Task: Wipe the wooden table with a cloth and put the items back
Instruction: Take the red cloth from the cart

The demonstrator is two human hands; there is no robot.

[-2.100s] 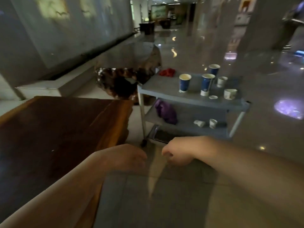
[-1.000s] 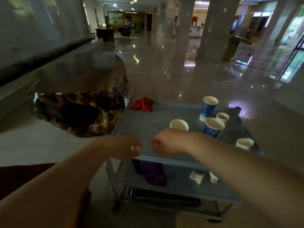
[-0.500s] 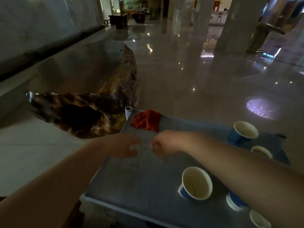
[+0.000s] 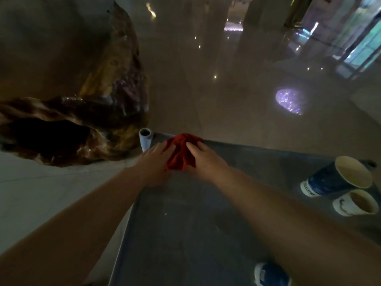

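Observation:
A crumpled red cloth (image 4: 181, 153) lies at the far left corner of a grey cart's top shelf (image 4: 185, 223). My left hand (image 4: 156, 159) rests flat against the cloth's left side, fingers spread. My right hand (image 4: 203, 159) lies on its right side, fingers over the fabric. Neither hand has closed around it. A blue paper cup (image 4: 338, 176) and a small white cup (image 4: 355, 203) stand at the shelf's right edge. Another blue cup (image 4: 270, 274) shows partly under my right forearm. The wooden table is out of view.
A large glossy dark wood slab (image 4: 82, 100) stands on the floor just left of the cart. The cart's corner post (image 4: 145, 139) rises beside the cloth. Polished floor (image 4: 226, 89) stretches beyond, with pillars and glass doors far right.
I have come from beside the wooden table up to the cart. Both hands reached forward from mid-shelf to the far corner and now touch the red cloth.

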